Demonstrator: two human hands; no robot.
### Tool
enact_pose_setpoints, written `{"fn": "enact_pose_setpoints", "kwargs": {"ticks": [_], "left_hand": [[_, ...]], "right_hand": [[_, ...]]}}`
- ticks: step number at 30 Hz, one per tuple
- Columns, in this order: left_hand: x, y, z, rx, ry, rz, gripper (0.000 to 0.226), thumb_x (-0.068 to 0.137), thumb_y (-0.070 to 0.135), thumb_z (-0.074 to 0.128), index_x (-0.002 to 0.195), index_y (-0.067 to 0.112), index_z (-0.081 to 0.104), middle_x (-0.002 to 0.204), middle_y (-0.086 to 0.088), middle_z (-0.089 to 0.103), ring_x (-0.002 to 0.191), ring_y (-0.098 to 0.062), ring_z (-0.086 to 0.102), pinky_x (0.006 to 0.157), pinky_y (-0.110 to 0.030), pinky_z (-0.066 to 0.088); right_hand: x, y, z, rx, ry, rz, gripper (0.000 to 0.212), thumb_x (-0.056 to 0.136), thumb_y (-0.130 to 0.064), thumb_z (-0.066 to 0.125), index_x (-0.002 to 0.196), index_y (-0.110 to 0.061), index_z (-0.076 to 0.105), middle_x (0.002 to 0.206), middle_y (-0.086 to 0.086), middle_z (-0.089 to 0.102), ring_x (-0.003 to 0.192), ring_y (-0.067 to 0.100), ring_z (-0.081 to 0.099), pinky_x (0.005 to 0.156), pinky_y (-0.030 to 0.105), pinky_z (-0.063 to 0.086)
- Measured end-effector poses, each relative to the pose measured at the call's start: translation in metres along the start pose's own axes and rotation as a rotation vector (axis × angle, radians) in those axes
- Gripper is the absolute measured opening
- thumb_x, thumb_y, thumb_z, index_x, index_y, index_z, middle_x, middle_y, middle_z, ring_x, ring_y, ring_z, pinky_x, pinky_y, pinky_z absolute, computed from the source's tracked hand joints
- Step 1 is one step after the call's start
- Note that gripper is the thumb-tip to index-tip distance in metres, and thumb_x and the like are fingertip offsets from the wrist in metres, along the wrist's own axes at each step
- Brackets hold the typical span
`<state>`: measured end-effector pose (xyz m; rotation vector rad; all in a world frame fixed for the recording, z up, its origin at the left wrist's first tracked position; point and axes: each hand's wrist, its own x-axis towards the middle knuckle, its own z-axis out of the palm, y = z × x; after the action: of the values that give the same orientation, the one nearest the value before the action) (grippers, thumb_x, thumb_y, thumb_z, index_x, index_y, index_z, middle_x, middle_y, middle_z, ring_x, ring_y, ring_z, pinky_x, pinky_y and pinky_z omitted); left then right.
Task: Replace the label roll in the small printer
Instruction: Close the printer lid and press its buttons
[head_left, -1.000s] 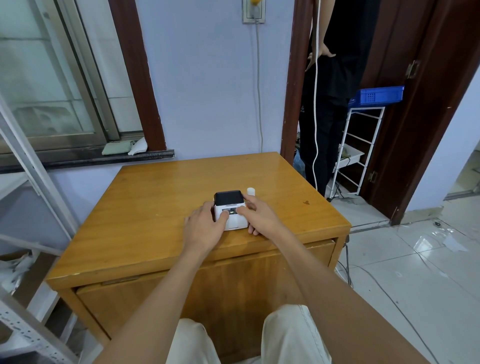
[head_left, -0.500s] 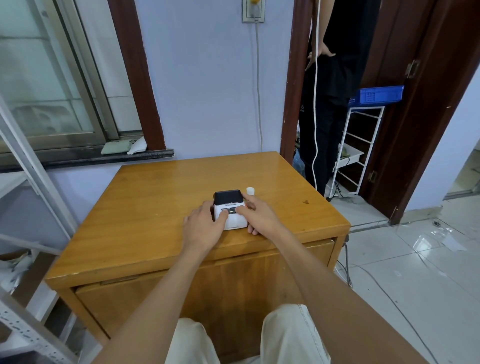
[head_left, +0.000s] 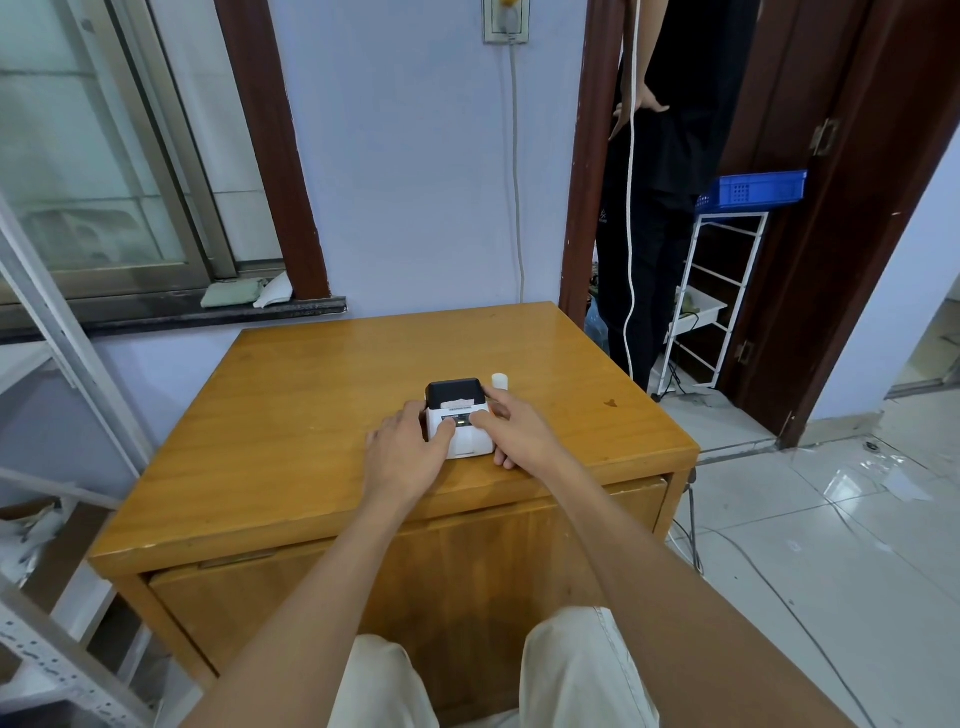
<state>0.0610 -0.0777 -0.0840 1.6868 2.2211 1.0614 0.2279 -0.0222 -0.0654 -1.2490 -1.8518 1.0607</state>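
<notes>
A small white printer (head_left: 464, 435) with a black lid (head_left: 453, 390) sits near the front edge of the wooden table (head_left: 291, 415). A white strip of label shows just under the black lid. My left hand (head_left: 402, 454) holds the printer's left side, thumb on its top face. My right hand (head_left: 514, 428) holds the right side, thumb also on top. A small white label roll (head_left: 500, 381) stands upright on the table just behind my right hand.
A person in black (head_left: 660, 171) stands in the doorway at the back right, beside a white wire rack (head_left: 711, 301) with a blue crate (head_left: 753, 188). A window sill with cloths (head_left: 244, 293) lies behind the table. Metal shelving (head_left: 47, 332) stands at the left.
Both hands stay on the printer. The black lid appears slightly raised, with a white label strip now visible beneath it.
</notes>
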Motion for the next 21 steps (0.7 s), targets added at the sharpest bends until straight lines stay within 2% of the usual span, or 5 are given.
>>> {"fn": "enact_pose_setpoints", "kwargs": {"ticks": [21], "left_hand": [[0.0,0.0002,0.0,0.003,0.0,0.002,0.048,0.1,0.051,0.049,0.137,0.022,0.059,0.126,-0.001,0.072,0.119,-0.027,0.061,0.106,-0.042,0.039]], "right_hand": [[0.0018,0.0022,0.0004,-0.013,-0.001,-0.011,0.063,0.098,-0.036,0.055,0.159,-0.036,0.039,0.155,-0.005,0.056,0.053,0.015,0.063,0.058,0.032,0.055]]}}
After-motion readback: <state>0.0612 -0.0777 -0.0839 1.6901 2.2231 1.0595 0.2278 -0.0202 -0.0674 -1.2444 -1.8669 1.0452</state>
